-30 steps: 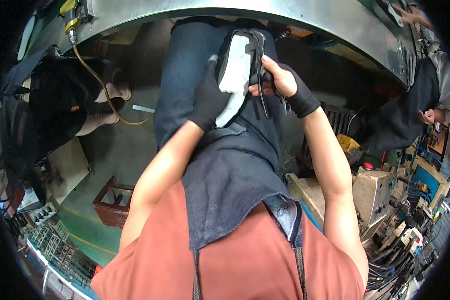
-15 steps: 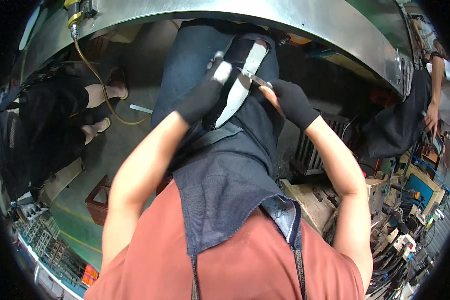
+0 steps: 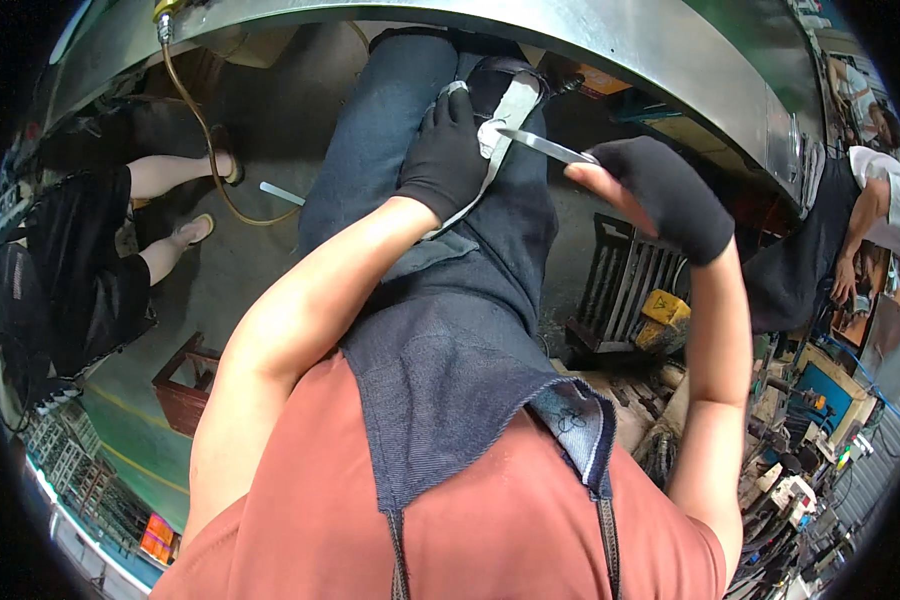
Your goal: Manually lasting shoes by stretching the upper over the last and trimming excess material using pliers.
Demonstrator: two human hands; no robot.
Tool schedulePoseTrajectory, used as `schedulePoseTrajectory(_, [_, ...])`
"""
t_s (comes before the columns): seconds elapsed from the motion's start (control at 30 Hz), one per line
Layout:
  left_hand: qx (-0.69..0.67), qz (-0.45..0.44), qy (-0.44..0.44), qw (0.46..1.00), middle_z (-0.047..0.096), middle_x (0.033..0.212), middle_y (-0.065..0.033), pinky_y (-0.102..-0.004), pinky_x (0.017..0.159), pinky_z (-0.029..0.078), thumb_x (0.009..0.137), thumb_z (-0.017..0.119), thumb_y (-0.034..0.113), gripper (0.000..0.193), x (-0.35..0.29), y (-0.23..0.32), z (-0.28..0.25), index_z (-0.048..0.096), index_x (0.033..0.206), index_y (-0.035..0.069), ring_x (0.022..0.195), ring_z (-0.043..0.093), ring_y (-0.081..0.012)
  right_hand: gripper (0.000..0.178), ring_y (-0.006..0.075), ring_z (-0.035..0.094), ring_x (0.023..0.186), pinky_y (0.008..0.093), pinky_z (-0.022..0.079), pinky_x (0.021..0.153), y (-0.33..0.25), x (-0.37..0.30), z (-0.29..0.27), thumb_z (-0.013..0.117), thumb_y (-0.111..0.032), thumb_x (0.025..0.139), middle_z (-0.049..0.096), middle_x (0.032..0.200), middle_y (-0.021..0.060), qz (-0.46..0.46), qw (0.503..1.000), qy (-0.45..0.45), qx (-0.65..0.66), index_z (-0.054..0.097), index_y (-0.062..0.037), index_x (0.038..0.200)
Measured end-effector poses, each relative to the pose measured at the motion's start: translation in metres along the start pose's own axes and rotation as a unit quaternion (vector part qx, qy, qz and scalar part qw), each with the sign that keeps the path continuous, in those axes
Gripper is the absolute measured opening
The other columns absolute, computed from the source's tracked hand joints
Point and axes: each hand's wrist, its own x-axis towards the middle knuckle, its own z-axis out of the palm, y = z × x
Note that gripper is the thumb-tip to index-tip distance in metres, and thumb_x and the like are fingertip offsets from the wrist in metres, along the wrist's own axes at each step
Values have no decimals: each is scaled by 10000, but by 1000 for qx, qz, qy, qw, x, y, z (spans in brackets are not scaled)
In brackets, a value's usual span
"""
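Right hand (image 3: 662, 192) is closed around one end of a metal blade (image 3: 545, 146); left hand (image 3: 445, 152), spread nearly flat, rests on the white-edged dark piece (image 3: 519, 98) upon the lap (image 3: 355, 140). From my distance I judge: if the blade slips, it could cut the white-covered thumb (image 3: 491, 138), because the tip is so near.

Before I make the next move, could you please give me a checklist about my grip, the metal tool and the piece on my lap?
1. Right grip closed on the metal tool: ok.
2. Left grip on the white-edged piece: ok, laid over it; how firmly, cannot tell.
3. Piece supported by the lap: ok.
4. White-covered left thumb well clear of the tool's tip: not ok, it appears right beside it.
5. Tool's sharpness: cannot tell.
6. Hose away from both hands: ok.
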Motion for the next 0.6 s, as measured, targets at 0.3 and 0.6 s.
schedulePoseTrajectory(0.3, [-354,-63,-92,929,255,1524,-238,-382,1172,181,971,547,316,709,-126,-40,-30,224,1459,-84,1441,219,-317,445,108,558,582,277,436,533,18,0,181,508,-407,992,553,693,12,112,927,103,343,595,-8,814])
schedulePoseTrajectory(0.6, [-199,-121,-27,972,569,1193,-315,-423,977,438,858,661,197,610,-74,-17,2,409,1336,-86,1124,569,-425,536,111,560,622,264,465,592,18,-28,144,491,-503,974,583,748,36,232,880,-18,414,627,9,889])
